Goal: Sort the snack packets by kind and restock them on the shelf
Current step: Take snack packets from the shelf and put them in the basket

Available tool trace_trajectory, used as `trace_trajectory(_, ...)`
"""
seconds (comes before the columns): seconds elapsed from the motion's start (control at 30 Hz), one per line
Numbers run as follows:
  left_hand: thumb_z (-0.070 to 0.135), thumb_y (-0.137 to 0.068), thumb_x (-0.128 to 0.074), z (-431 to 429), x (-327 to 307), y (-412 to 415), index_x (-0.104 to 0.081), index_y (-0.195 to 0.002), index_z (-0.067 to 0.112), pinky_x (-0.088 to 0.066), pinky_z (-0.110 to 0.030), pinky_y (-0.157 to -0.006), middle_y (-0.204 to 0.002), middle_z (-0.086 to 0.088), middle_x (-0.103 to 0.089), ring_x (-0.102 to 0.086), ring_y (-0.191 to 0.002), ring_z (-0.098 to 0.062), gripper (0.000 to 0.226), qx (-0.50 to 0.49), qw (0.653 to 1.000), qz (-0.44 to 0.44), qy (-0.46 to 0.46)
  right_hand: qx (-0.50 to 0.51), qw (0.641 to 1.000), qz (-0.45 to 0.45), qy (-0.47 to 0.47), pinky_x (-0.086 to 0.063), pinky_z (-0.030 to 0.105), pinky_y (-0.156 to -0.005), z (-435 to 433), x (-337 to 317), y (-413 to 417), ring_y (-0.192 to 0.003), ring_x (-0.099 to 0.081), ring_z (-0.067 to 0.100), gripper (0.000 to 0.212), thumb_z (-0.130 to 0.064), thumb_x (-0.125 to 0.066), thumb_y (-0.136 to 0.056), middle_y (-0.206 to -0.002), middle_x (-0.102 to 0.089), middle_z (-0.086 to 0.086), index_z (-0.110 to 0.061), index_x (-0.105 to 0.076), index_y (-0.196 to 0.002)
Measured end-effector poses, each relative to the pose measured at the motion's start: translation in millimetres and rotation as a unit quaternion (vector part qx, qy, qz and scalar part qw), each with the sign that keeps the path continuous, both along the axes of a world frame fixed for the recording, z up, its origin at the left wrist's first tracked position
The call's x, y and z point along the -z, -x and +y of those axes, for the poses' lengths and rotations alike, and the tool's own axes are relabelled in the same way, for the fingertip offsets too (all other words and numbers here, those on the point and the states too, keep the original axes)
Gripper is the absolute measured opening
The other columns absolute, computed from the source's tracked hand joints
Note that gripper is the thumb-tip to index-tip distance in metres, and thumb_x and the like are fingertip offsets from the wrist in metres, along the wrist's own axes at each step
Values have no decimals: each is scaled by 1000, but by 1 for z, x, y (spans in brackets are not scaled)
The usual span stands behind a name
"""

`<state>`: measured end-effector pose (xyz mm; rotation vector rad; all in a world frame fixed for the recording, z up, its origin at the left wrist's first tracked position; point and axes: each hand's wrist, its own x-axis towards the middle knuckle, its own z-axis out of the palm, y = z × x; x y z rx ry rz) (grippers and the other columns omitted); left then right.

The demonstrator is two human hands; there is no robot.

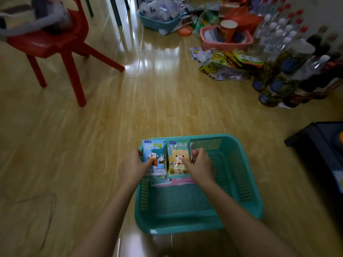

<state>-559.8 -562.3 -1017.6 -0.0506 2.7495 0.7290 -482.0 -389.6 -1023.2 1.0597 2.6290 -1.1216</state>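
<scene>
While both hands work at far-left corner of teal basket (239,175), open wood floor (89,145) spreads left and far. Red chair (55,43) far left, bottles (289,60) far right, dark box (319,143) near basket's right side. Left hand (133,166) grips blue packet (153,153) (bear and rabbit); right hand (201,166) grips green packet (178,156) (bear cub). Both upright, side by side. More packets (178,182) flat beneath.

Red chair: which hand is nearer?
Left. The left hand grips the blue packet, on the side toward the red chair; right hand grips the green packet, farther right.
</scene>
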Motion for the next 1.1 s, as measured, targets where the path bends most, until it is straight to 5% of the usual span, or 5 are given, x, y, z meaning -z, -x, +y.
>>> trace_trajectory(0.2, 30, -87, -58, 3, -117, -5, -61, -103, 11, -46, -30, -67, -103, -4, -67, -59, -84, -18, 25, 90, 996, 17, -4, -24, 999, 21, 18, -49, 31, -76, 30, -123, -15, -89, -60, 19, 11, -21, -57, -89, -102, -65, 3, -15, -58, -98)
trace_trajectory(0.43, 32, -91, -54, 14, -410, -16, -63, -100, 16, -54, -35, -71, -94, 3, -68, -63, -84, -17, 20, 196, 975, 107, 10, -14, 998, 58, -29, -53, 40, -80, 89, -417, -71, -89, -62, 18, 16, -26, -55, -89, -97, -67, -2, -22, -63, -103)
trace_trajectory(0.73, 34, -89, -56, 35, -740, -81, -63, -93, 20, -47, -31, -60, -77, 7, -63, -65, -77, -21, 16, 329, 915, 232, 30, 59, 984, 77, -152, -47, 27, -75, 110, -741, -221, -91, -55, 12, 17, -25, -55, -91, -103, -61, -6, -23, -62, -106)
trace_trajectory(0.9, 38, -90, -53, 66, -831, -122, -60, -94, 21, -46, -31, -61, -81, 5, -66, -66, -78, -25, 18, 423, 866, 265, 26, 164, 960, 86, -212, -45, 28, -71, 96, -837, -327, -95, -58, 16, 18, -27, -51, -93, -105, -61, -7, -24, -61, -108)
trace_trajectory(1.1, 36, -86, -59, 87, -859, -191, -59, -84, 23, -51, -32, -52, -70, 3, -64, -64, -64, -25, 13, 549, 787, 279, -31, 327, 904, 74, -265, -50, 30, -71, 19, -872, -472, -94, -56, 9, 20, -31, -52, -92, -104, -59, -14, -28, -60, -110)
